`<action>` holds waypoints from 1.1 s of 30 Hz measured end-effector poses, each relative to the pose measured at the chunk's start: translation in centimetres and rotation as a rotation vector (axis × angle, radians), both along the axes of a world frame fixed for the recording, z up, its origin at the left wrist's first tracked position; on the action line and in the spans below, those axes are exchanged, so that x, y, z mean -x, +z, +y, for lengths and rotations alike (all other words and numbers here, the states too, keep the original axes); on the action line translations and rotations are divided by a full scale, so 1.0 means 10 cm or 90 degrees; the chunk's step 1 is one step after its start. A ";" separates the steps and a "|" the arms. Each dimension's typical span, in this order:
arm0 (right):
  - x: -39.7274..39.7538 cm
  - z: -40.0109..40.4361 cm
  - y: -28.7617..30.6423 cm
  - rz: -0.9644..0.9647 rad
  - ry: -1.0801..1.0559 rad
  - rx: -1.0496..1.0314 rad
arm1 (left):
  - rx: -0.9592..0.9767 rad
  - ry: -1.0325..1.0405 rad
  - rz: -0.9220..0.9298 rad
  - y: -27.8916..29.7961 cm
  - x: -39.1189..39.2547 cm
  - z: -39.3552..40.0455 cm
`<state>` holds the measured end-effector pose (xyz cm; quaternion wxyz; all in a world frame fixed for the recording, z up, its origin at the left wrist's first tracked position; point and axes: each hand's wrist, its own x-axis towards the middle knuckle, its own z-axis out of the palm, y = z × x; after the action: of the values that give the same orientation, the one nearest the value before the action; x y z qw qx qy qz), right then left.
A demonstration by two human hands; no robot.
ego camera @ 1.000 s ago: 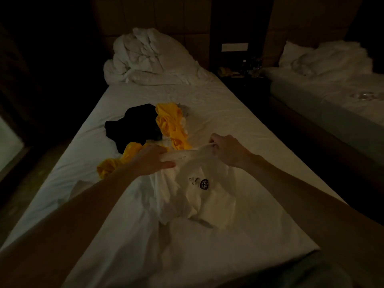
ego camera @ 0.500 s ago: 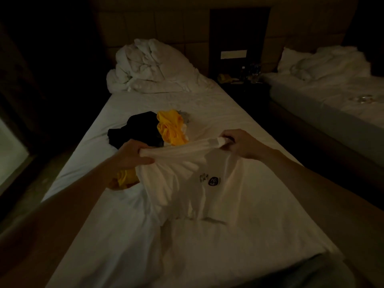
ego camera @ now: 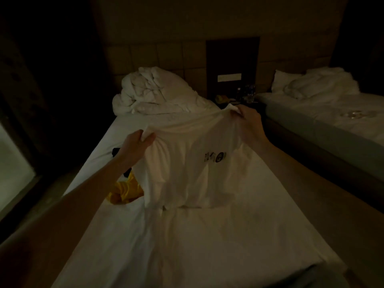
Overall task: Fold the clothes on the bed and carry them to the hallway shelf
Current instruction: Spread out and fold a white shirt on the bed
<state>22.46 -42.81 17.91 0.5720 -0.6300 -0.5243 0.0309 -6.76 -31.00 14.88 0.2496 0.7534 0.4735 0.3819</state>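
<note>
A white T-shirt (ego camera: 187, 173) with a small black print on the chest hangs spread above the bed (ego camera: 218, 246). My left hand (ego camera: 135, 148) pinches its upper left edge. My right hand (ego camera: 249, 121) grips its upper right edge, higher and farther away. The shirt's hem touches the sheet. A yellow garment (ego camera: 124, 190) lies on the sheet under my left forearm. A black garment (ego camera: 117, 151) shows only as a sliver behind my left hand, the rest hidden by the shirt.
A bunched white duvet (ego camera: 155, 92) lies at the head of the bed. A dark nightstand (ego camera: 239, 100) with bottles stands between this bed and a second bed (ego camera: 322, 113) on the right. A window (ego camera: 14, 173) is at the left.
Both hands have lifted the white T-shirt up and spread it wider. It now covers most of the black and yellow garments. The view has tilted upward.
</note>
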 end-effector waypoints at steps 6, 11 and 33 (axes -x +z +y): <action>-0.07 -0.36 0.33 -0.137 -0.060 -0.089 | -0.151 -0.061 0.124 0.42 0.15 -0.48; -0.14 -0.80 0.59 -0.239 -0.065 -0.135 | -0.112 -0.122 0.043 0.79 0.36 -0.84; -0.03 -1.37 1.60 -0.431 -0.110 -0.268 | -0.653 0.190 -0.100 1.88 0.51 -1.17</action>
<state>22.72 -56.56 33.86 0.4839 -0.5157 -0.6230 -0.3344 -11.87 -42.75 33.69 -0.1730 0.6720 0.3081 0.6509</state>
